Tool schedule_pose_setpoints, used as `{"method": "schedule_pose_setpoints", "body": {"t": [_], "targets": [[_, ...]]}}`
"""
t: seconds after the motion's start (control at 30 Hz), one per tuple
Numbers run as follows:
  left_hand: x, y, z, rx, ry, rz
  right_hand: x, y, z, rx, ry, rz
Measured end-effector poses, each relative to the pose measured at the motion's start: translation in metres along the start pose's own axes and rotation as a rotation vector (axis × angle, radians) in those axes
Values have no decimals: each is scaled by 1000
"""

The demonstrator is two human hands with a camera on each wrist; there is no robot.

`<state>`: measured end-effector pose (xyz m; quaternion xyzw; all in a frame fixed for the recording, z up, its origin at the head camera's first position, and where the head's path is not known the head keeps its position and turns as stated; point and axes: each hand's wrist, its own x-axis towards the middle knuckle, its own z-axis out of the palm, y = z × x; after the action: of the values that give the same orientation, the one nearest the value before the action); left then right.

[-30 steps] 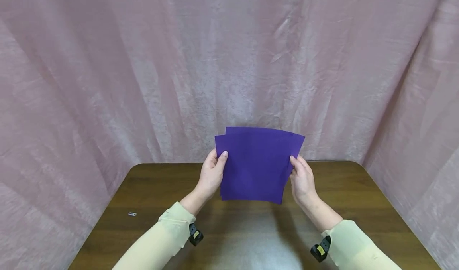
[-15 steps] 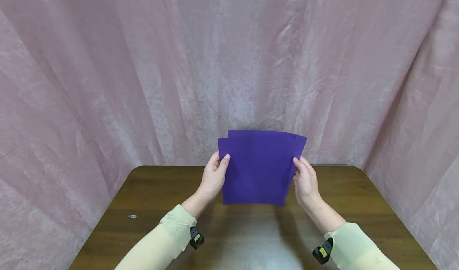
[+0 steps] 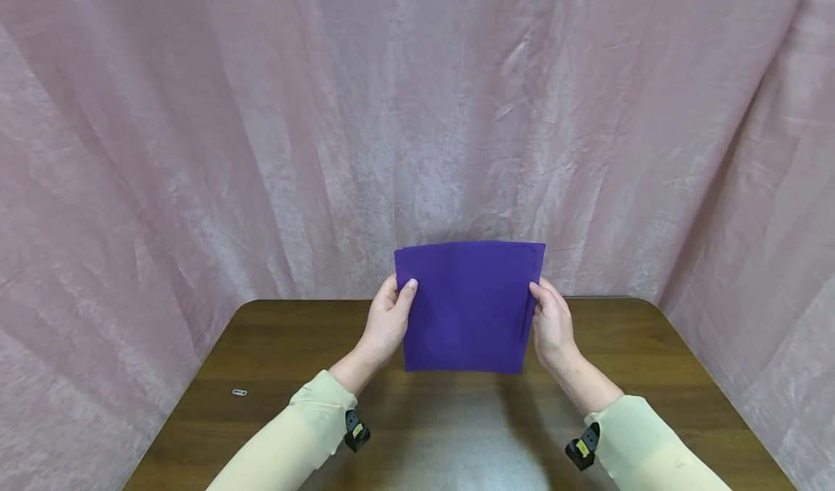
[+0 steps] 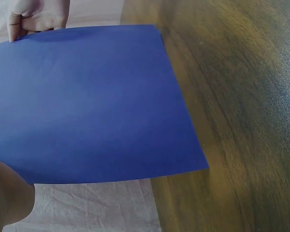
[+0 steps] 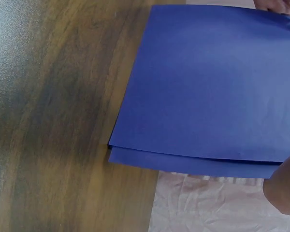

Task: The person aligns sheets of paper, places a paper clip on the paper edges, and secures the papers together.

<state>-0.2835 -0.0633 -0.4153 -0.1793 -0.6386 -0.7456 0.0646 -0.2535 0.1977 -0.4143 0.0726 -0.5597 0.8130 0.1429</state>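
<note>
Purple sheets (image 3: 466,310), apparently paper, held layered above the wooden table (image 3: 293,339); left hand (image 3: 386,318) and right hand (image 3: 554,328) each pinch one side edge, thumb on the near face. Right wrist view: strip of rear sheet (image 5: 183,164) shows past front sheet (image 5: 208,92) beside the right hand; squaring them probably wants a light, even pinch, without buckling. No container in view.

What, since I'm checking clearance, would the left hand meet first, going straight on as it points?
The purple sheets the left hand grips would travel along; beyond them, the pink curtain looks first in line, though its distance is unclear.
</note>
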Motion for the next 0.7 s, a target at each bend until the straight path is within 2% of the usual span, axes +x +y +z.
{"method": "schedule_pose_setpoints", "body": {"t": [0.13, 0.37, 0.43, 0.57, 0.7], "targets": [[1, 0, 0, 5, 4, 11, 1, 6, 0, 26, -43, -30], [-1, -2, 2, -9, 0, 6, -3, 8, 4, 5, -40, 79], [-1, -3, 3, -18, -3, 4, -4, 8, 4, 16, -42, 88], [-1, -3, 5, -32, -4, 14, -3, 9, 6, 28, -35, 30], [-1, -4, 6, -38, -4, 22, -3, 10, 9, -61, 19, -12]]}}
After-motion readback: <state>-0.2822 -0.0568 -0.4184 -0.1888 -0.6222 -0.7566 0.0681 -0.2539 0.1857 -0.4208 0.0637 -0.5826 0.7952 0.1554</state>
